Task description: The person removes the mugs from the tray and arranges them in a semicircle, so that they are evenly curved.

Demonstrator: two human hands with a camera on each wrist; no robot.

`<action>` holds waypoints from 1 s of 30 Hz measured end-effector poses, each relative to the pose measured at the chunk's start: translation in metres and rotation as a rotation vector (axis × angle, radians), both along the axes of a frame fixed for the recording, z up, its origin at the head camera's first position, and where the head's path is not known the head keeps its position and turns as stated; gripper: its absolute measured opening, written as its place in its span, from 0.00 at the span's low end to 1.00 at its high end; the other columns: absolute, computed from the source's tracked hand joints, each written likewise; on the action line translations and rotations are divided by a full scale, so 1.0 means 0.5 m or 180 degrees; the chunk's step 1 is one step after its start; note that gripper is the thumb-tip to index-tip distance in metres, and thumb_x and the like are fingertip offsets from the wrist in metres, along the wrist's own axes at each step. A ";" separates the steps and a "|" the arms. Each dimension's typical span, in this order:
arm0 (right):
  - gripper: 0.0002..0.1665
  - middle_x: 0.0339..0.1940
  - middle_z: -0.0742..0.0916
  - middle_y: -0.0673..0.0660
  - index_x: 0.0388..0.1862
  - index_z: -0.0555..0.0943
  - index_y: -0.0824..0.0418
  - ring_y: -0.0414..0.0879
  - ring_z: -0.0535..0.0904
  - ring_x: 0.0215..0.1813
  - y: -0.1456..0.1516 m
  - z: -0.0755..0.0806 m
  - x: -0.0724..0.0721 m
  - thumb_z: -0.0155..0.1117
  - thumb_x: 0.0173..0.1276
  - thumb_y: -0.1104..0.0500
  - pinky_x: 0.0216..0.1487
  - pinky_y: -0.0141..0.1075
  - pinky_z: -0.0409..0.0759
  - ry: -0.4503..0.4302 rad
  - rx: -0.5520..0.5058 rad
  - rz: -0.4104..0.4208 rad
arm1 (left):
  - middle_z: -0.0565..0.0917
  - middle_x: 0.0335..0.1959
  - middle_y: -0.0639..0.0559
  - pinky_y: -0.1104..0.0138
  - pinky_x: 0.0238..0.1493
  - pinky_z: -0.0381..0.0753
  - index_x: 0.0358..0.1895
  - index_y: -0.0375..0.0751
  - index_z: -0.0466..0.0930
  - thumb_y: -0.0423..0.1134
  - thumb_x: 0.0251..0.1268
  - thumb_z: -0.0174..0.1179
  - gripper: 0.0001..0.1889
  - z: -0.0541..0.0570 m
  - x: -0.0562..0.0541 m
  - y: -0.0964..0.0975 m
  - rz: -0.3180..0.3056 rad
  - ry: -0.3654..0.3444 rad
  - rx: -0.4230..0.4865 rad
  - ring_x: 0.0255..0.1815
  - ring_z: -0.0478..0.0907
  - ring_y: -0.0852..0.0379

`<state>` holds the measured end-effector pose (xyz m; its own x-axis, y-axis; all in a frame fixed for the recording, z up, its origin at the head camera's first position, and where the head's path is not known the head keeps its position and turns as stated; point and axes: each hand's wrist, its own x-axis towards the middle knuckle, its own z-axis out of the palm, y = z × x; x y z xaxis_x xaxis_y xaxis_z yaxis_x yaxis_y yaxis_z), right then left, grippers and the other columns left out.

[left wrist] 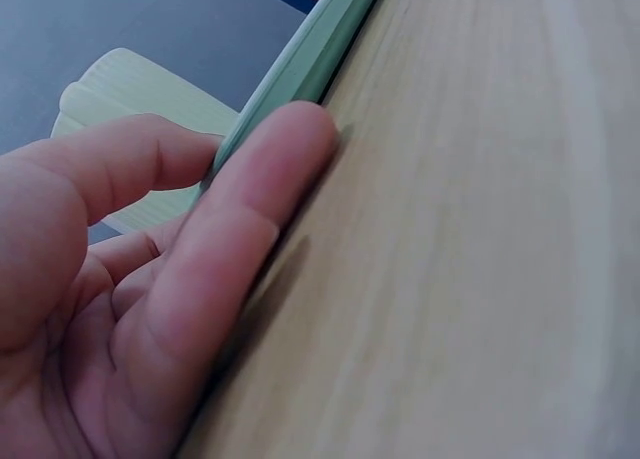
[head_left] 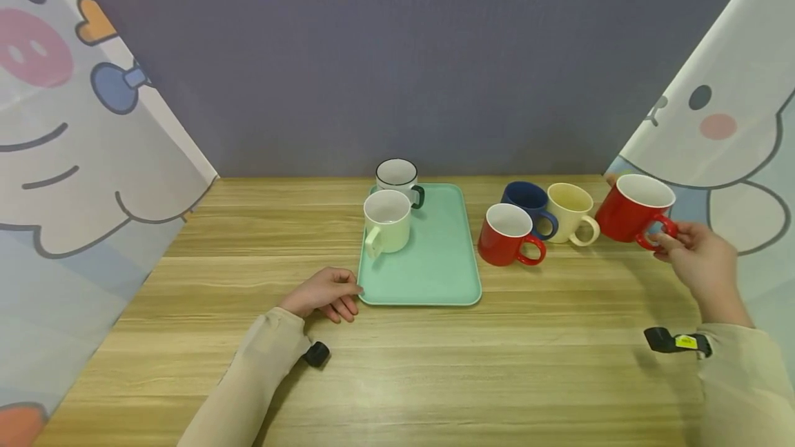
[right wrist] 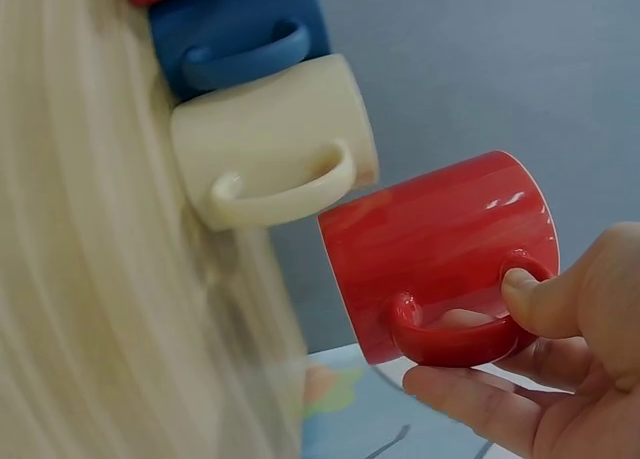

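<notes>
My right hand (head_left: 702, 257) holds a large red mug (head_left: 621, 216) by its handle, thumb on top. In the right wrist view, that mug (right wrist: 435, 244) hangs above the tabletop, beside a cream-yellow mug (right wrist: 275, 139). At the near left corner of a mint-green tray (head_left: 428, 288), my left hand (head_left: 329, 293) pinches the rim between thumb and finger, which the left wrist view shows close up on the tray's edge (left wrist: 300, 64). On the tray's left side stand a pale green mug (head_left: 388, 223) and, behind it, a white mug (head_left: 396, 174) with a black rim and handle.
Right of the tray, a second red mug (head_left: 499, 236) stands before a dark blue mug (head_left: 524, 197), with the yellow mug (head_left: 568, 209) beside them. A grey panel (head_left: 397, 61) closes off the wooden table's back; cartoon-printed curtains (head_left: 81, 157) flank both sides.
</notes>
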<state>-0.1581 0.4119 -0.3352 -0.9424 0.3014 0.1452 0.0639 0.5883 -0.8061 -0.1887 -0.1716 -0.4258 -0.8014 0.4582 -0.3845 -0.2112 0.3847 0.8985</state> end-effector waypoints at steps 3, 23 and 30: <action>0.22 0.26 0.80 0.33 0.55 0.61 0.89 0.23 0.76 0.23 0.003 -0.012 -0.004 0.52 0.75 0.69 0.27 0.22 0.80 -0.0016 0.0020 0.0035 | 0.86 0.25 0.44 0.68 0.20 0.82 0.32 0.37 0.74 0.41 0.71 0.58 0.11 0.000 0.001 0.001 0.0008 -0.0005 -0.0012 0.22 0.85 0.56; 0.21 0.43 0.80 0.85 0.52 0.65 0.89 0.24 0.75 0.21 -0.001 -0.080 0.008 0.52 0.74 0.68 0.25 0.25 0.80 -0.0173 0.0425 0.0016 | 0.86 0.25 0.44 0.68 0.20 0.82 0.33 0.37 0.74 0.39 0.71 0.58 0.10 0.007 0.003 0.003 0.0020 -0.0044 -0.0007 0.22 0.85 0.56; 0.18 0.41 0.81 0.85 0.49 0.67 0.88 0.22 0.75 0.21 -0.009 -0.089 0.008 0.53 0.73 0.69 0.24 0.24 0.80 -0.0104 0.0483 0.0075 | 0.86 0.24 0.44 0.69 0.20 0.81 0.32 0.37 0.74 0.39 0.71 0.58 0.10 0.009 -0.001 0.004 0.0010 -0.0044 0.0023 0.22 0.85 0.55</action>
<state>-0.1539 0.4073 -0.3795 -0.9539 0.2560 0.1565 0.0735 0.7048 -0.7056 -0.1890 -0.1695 -0.4211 -0.7974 0.4586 -0.3922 -0.2247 0.3776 0.8983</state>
